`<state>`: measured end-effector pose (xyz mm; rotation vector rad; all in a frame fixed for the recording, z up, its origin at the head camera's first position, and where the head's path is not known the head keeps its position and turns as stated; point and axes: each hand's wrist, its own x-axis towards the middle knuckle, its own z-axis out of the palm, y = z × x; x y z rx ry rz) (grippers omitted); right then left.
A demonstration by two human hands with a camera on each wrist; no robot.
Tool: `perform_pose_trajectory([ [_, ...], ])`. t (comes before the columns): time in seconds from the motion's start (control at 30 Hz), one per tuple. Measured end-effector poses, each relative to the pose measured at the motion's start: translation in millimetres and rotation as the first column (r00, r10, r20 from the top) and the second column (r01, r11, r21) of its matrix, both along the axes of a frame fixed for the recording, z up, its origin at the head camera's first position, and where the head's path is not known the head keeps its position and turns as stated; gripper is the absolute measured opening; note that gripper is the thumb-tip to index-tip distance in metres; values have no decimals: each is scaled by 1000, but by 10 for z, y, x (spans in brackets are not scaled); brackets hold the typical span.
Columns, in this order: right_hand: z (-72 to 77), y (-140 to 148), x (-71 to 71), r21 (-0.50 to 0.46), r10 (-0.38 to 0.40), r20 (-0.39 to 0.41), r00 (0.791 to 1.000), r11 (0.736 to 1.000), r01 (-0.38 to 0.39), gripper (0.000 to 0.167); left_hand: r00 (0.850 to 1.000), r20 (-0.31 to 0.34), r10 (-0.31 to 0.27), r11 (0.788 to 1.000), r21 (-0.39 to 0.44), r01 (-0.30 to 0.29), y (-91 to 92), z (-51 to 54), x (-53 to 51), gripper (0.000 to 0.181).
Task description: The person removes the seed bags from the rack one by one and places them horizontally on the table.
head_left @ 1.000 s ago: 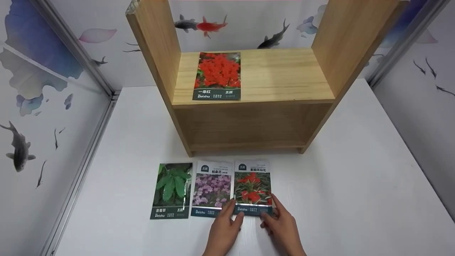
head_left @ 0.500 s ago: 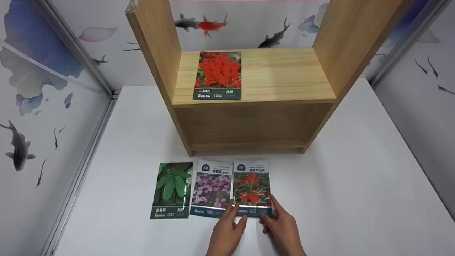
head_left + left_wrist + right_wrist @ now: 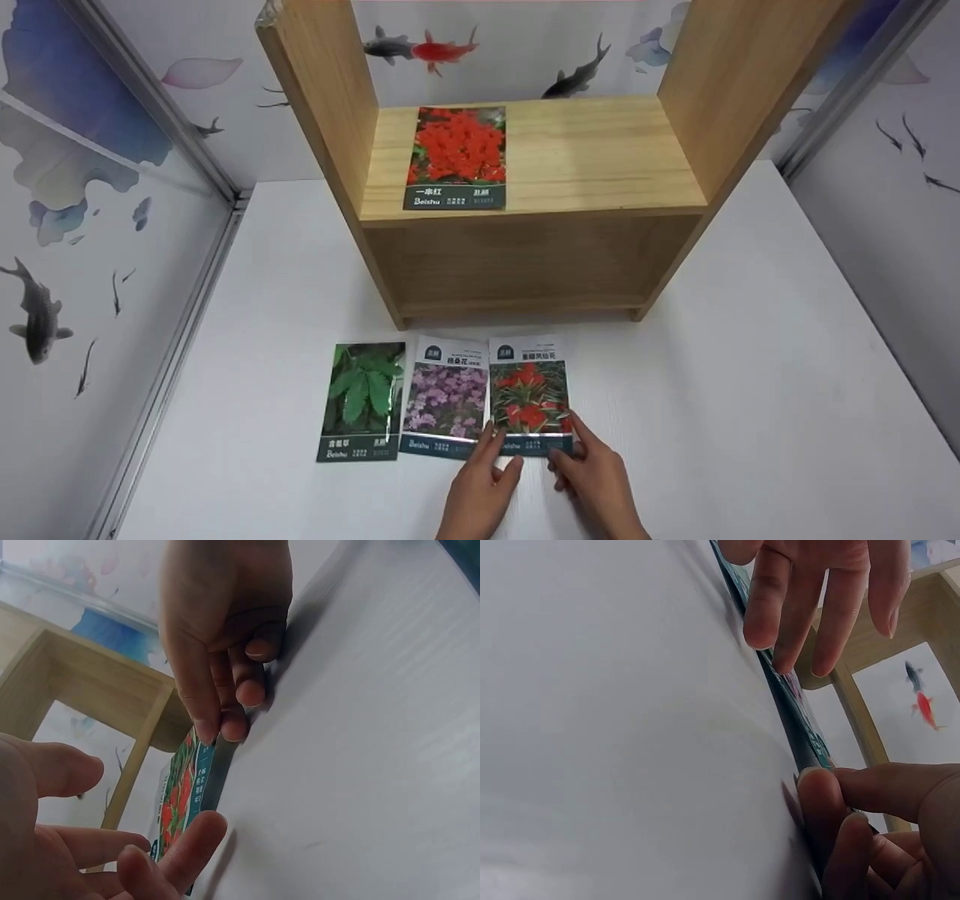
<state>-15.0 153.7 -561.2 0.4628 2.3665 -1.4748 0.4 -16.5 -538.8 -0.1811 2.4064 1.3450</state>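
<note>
Three seed packets lie face up side by side on the white table in the head view. Leftmost is the green-leaf packet (image 3: pixel 365 397), then the purple-flower packet (image 3: pixel 448 401), then the red-flower packet (image 3: pixel 529 394). My right hand (image 3: pixel 598 476) pinches the red-flower packet's lower right corner between thumb and fingers. Straight fingers of my left hand (image 3: pixel 480 487) touch the lower edges where the purple and red packets meet; its thumb stands apart from them. In the left wrist view, the left hand (image 3: pixel 75 847) is spread, facing the right hand (image 3: pixel 225 630).
Behind the packets stands a wooden shelf unit (image 3: pixel 592 157) with tall side panels. A seed packet with red blossoms (image 3: pixel 459 150) lies on the left of its upper board. Walls printed with fish enclose the white table (image 3: pixel 750 390) at the back and both sides.
The red-flower packet has slid slightly left, closer to the purple one. My left hand has shifted a little right, and its thumb has come away from the packet's edge.
</note>
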Motion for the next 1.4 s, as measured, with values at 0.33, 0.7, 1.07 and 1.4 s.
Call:
perform_pose_trajectory([
  [0.33,8,-37,24,187,88,-74,993,980,-73,71,999,-27,-27,1000,-12,26,-5,-6,16,62],
  [0.7,37,-35,24,257,164,-117,979,958,-130,73,1000,-14,1,1000,12,-1,-23,-29,28,59],
  [1.07,72,-9,17,297,210,-99,973,939,-172,71,1000,-3,20,999,45,-20,-16,-24,40,60],
  [1.4,60,-9,4,245,146,7,989,959,-144,67,1000,-5,19,999,36,-19,-10,14,35,55],
])
